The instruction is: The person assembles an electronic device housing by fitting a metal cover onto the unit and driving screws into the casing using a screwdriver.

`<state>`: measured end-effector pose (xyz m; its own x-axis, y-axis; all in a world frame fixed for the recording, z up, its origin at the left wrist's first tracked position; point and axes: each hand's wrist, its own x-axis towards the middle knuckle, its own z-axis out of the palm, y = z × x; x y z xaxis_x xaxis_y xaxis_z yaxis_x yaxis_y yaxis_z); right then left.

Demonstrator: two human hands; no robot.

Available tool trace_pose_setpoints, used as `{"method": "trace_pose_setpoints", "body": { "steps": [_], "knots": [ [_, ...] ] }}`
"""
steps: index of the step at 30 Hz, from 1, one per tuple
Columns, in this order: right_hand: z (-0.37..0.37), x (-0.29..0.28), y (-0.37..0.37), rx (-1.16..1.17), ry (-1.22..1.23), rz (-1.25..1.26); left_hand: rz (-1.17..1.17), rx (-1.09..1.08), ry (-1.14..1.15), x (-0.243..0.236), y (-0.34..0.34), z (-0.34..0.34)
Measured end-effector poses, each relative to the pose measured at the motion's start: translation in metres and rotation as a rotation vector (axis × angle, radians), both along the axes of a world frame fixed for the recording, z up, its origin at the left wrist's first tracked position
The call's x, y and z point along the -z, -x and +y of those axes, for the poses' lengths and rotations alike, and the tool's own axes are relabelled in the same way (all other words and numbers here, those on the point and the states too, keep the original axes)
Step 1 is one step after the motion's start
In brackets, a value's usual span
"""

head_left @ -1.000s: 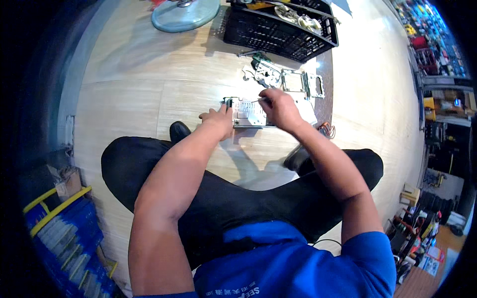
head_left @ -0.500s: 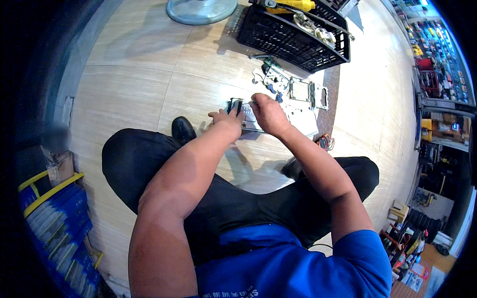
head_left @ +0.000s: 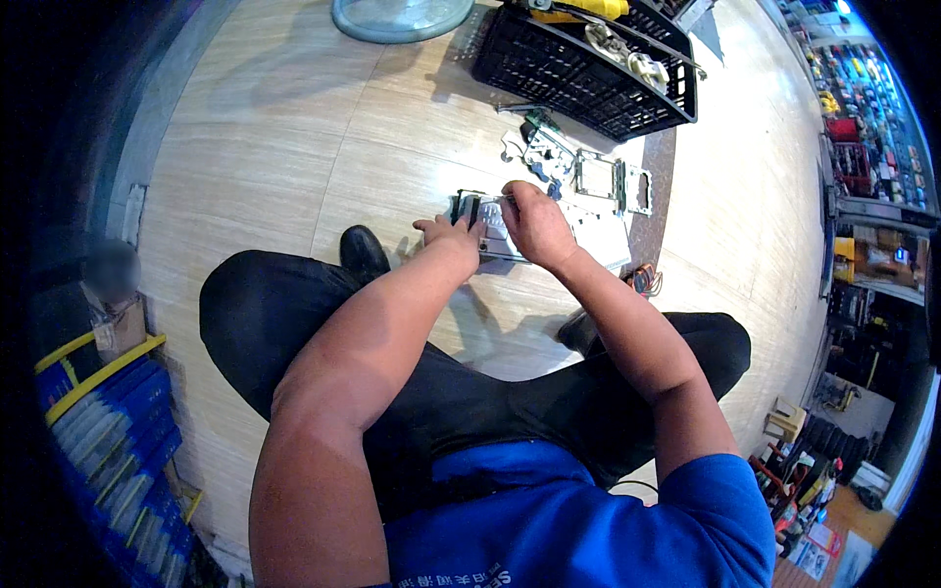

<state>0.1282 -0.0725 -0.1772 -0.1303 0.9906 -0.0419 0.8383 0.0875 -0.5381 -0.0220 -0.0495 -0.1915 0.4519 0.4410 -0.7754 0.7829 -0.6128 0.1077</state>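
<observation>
On the floor sits a silver metal casing (head_left: pixel 600 238) with a black piece (head_left: pixel 467 202) at its left end. My left hand (head_left: pixel 453 245) grips that left end, some fingers spread. My right hand (head_left: pixel 537 223) is closed in a pinch over the casing, on a small thin item, apparently a tool, mostly hidden by the fingers. Just beyond lie metal frames (head_left: pixel 596 174), loose plates and small dark parts (head_left: pixel 552 186).
Behind the parts stands a black crate (head_left: pixel 573 80) holding yellow and metal items, beside a grey round base (head_left: pixel 402 12). Orange-and-black cables (head_left: pixel 644 277) lie by my right shoe. A blue rack with yellow bars (head_left: pixel 108 461) is at left; crowded shelves (head_left: pixel 863 118) are at right.
The view has shifted, so the crate and parts appear lower and farther right. My right hand has moved toward the casing's left end, closer to my left hand.
</observation>
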Motion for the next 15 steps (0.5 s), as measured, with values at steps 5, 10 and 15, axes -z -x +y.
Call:
{"method": "trace_pose_setpoints", "body": {
  "steps": [5,10,15],
  "knots": [
    [0.0001,0.0004,-0.0030,-0.008,-0.019,0.021,-0.009,-0.042,0.014,-0.0017,-0.0019,0.0005],
    [0.0001,0.0010,-0.0036,0.011,0.006,0.023,0.017,-0.040,0.026,-0.0058,-0.0031,0.0014],
    [0.0009,-0.0003,0.0009,-0.069,-0.003,-0.099,0.038,-0.020,0.022,-0.0010,-0.0030,0.0014]
  ]
}}
